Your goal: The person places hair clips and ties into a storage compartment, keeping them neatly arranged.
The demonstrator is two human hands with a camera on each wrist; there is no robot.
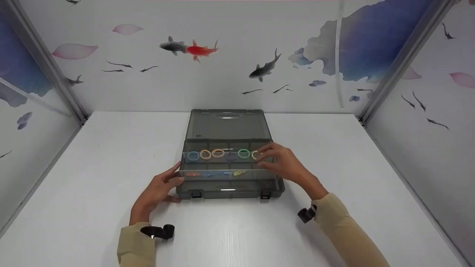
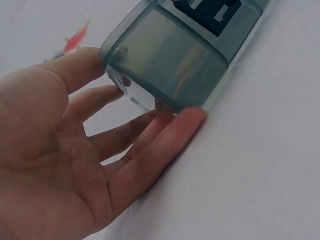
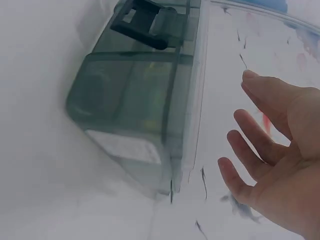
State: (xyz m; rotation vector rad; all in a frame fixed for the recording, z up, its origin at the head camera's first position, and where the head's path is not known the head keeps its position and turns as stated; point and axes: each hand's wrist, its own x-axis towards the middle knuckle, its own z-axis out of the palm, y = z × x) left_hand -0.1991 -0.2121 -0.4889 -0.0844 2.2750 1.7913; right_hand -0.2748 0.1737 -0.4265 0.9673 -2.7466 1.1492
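A smoky grey see-through storage box [image 1: 229,185] stands on the table with its lid [image 1: 229,126] raised at the back. Rings lie in its upper row: a blue ring [image 1: 193,156], two orange rings [image 1: 218,149], a green ring [image 1: 243,150] and a pale yellow ring [image 1: 254,155]. Small coloured pieces [image 1: 193,174] fill part of the lower row. My left hand [image 1: 157,191] holds the box's left end, thumb and fingers spread across it. Over the right end is my right hand [image 1: 285,165], its fingers beside the yellow ring; in the right wrist view they are spread with nothing between them.
Two dark latches [image 1: 265,195] sit along the box's front edge. The white table [image 1: 92,167] is bordered by printed panels [image 1: 222,85] at the back and sides. A dark camera strap [image 1: 159,231] is on each wrist.
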